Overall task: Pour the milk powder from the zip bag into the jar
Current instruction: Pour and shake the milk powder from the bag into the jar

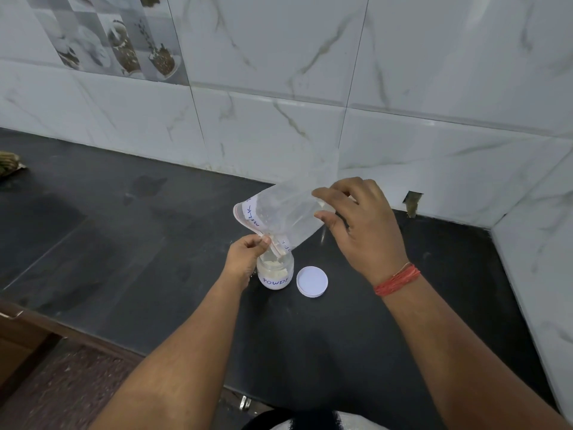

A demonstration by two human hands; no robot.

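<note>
A clear zip bag [288, 209] with a white handwritten label is tipped mouth-down over a small clear jar [275, 274] labelled "POWDER". My left hand [248, 254] pinches the bag's opening right at the jar's mouth. My right hand [359, 225] holds the bag's raised bottom end between thumb and fingers. Pale milk powder [274, 264] lies inside the jar, and the bag looks nearly empty apart from a few specks. The jar's white lid [312, 281] lies flat on the counter just right of the jar.
The jar stands on a dark stone counter [124, 259] that meets a marble-tiled wall [279, 88] behind and on the right. A brownish object [9, 164] lies at the far left edge. The counter's front edge runs along the lower left.
</note>
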